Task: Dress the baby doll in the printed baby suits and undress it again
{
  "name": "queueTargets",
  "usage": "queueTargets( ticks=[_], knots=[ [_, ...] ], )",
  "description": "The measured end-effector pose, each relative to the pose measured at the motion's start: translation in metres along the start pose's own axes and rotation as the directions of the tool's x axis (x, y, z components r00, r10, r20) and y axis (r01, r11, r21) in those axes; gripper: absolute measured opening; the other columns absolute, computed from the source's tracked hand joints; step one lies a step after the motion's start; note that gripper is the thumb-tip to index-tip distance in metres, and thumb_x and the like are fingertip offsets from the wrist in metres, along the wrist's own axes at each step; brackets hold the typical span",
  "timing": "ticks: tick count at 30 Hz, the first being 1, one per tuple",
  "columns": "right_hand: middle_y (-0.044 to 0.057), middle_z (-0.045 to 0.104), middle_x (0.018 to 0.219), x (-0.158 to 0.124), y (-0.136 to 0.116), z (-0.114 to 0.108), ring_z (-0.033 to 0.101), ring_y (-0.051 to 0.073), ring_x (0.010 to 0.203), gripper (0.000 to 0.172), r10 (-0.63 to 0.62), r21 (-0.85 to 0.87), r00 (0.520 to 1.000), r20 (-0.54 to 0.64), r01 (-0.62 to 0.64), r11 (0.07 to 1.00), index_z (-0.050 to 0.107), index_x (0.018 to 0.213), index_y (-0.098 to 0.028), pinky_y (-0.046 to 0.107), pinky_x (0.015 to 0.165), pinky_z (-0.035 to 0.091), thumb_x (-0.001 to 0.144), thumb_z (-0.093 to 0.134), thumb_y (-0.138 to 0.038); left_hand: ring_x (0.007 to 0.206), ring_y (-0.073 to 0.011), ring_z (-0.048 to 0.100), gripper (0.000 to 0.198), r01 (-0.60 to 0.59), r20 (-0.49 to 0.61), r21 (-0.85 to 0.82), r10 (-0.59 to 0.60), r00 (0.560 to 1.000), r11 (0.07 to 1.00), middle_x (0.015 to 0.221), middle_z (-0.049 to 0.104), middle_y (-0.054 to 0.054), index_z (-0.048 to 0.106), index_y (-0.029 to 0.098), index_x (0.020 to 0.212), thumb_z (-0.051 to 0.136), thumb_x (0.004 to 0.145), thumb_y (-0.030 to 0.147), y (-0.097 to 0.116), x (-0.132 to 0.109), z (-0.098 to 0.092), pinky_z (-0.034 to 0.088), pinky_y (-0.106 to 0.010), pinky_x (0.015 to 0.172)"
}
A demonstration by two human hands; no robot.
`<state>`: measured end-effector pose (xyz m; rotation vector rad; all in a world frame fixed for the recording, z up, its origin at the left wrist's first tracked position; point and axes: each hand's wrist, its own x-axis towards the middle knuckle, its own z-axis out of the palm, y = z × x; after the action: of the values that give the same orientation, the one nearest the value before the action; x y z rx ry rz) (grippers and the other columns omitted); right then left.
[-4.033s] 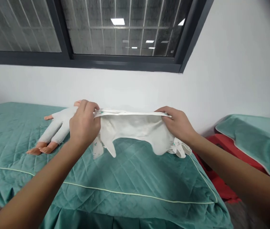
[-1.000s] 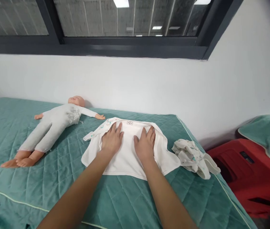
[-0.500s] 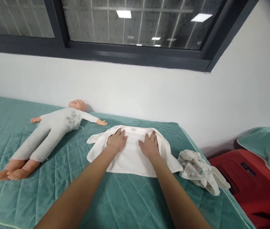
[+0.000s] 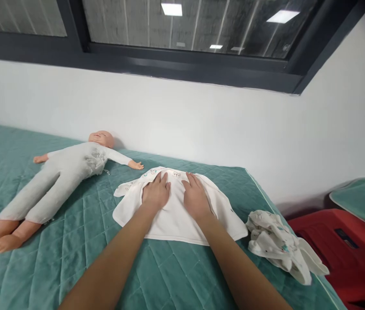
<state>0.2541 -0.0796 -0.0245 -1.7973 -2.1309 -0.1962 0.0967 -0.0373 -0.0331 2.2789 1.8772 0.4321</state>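
A white baby garment (image 4: 172,219) lies spread flat on the green quilted bed cover (image 4: 72,241). Both my hands rest on it, palms down. My left hand (image 4: 156,193) presses its upper left part, fingers stretched toward the collar tag. Beside it, my right hand (image 4: 195,196) lies flat on the upper right part, fingers slightly apart. To the left a baby doll (image 4: 63,172) in a pale grey suit lies on its back, head near the wall.
A crumpled white printed garment (image 4: 279,245) lies at the bed's right edge. Beyond that edge stand a red object (image 4: 337,245) and another green-covered surface (image 4: 363,202). A white wall and a dark-framed window (image 4: 182,64) run behind the bed.
Four seconds ago I held the garment stretched in the air between both hands. It now lies flat with my palms on it. Over the last second my hands have slid slightly upward and closer together.
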Motion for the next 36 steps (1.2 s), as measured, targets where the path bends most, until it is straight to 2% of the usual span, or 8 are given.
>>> queueTargets(
  ticks=[3,5,11,17,20,24,30,36],
  knots=[
    [0.015,0.054,0.141,0.005,0.0,0.006,0.044,0.025,0.133,0.043,0.077,0.041,0.996,0.034,-0.079,0.996,0.057,0.13,-0.007,0.037,0.115,0.03,0.093,0.035,-0.012,0.126,-0.0325,0.054,0.056,-0.003,0.066,0.011,0.002,0.998,1.0,0.159,0.031,-0.006,0.034,0.029,0.15,0.02,0.098,0.045,-0.001,0.003,0.0,0.048,-0.052,0.099],
    [0.018,0.054,0.139,0.007,0.001,0.01,0.046,0.026,0.132,0.044,0.115,0.051,0.992,0.057,-0.118,0.992,0.054,0.132,-0.003,0.038,0.115,0.03,0.096,0.035,-0.019,0.124,-0.0331,0.056,0.056,-0.006,0.067,0.018,0.004,0.998,1.0,0.158,0.033,-0.005,0.034,0.028,0.15,0.02,0.098,0.045,-0.001,0.003,-0.001,0.049,-0.052,0.097],
    [0.021,0.033,0.155,0.012,0.002,0.016,0.028,0.032,0.144,0.056,0.216,0.017,0.964,0.158,-0.222,0.975,0.041,0.143,-0.001,0.042,0.118,0.021,0.098,0.036,-0.033,0.12,-0.0327,0.058,0.055,0.015,-0.033,0.025,-0.014,0.999,1.0,0.154,0.04,-0.007,0.037,0.024,0.148,0.025,0.098,0.043,0.003,0.001,-0.004,0.05,-0.05,0.096],
    [0.017,0.014,0.163,0.014,0.01,0.019,0.012,0.031,0.15,0.064,0.214,0.054,0.966,0.142,-0.223,0.973,0.029,0.151,-0.006,0.043,0.12,0.017,0.099,0.033,-0.042,0.123,-0.0315,0.056,0.056,0.007,-0.06,0.016,-0.006,0.998,1.0,0.155,0.039,-0.005,0.03,0.027,0.151,0.025,0.098,0.045,-0.001,0.004,-0.001,0.051,-0.051,0.096],
    [0.016,0.015,0.163,0.015,0.013,0.02,0.01,0.03,0.15,0.063,0.205,0.069,0.964,0.167,-0.219,0.973,0.029,0.151,-0.007,0.042,0.121,0.016,0.099,0.03,-0.042,0.128,-0.031,0.053,0.057,-0.011,-0.032,0.006,0.011,0.999,1.0,0.156,0.037,-0.005,0.032,0.024,0.151,0.022,0.099,0.045,-0.005,0.008,0.003,0.049,-0.051,0.1],
    [0.018,0.019,0.161,0.016,0.015,0.024,0.016,0.03,0.149,0.064,0.216,0.024,0.956,0.2,-0.225,0.974,0.031,0.151,-0.004,0.04,0.121,0.017,0.1,0.027,-0.043,0.127,-0.0308,0.054,0.059,-0.035,0.022,0.005,0.035,0.999,0.999,0.157,0.036,-0.007,0.032,0.02,0.151,0.019,0.099,0.046,-0.007,0.012,0.007,0.046,-0.049,0.104],
    [0.019,0.021,0.16,0.017,0.012,0.031,0.015,0.029,0.15,0.068,0.2,-0.064,0.96,0.195,-0.191,0.979,0.028,0.152,-0.002,0.04,0.121,0.016,0.1,0.022,-0.046,0.123,-0.0342,0.057,0.062,-0.033,0.047,0.017,0.032,0.998,0.999,0.157,0.036,-0.009,0.03,0.017,0.152,0.015,0.099,0.047,-0.007,0.011,0.004,0.047,-0.051,0.101],
    [0.022,0.015,0.161,0.015,0.002,0.024,0.008,0.031,0.15,0.07,0.211,-0.097,0.949,0.234,-0.193,0.976,0.024,0.152,0.001,0.044,0.121,0.014,0.1,0.02,-0.045,0.127,-0.0324,0.053,0.058,-0.013,0.025,0.101,0.011,1.0,0.995,0.151,0.042,-0.018,0.031,0.009,0.151,0.022,0.099,0.034,0.006,0.002,0.0,0.043,-0.047,0.104]
  ],
)
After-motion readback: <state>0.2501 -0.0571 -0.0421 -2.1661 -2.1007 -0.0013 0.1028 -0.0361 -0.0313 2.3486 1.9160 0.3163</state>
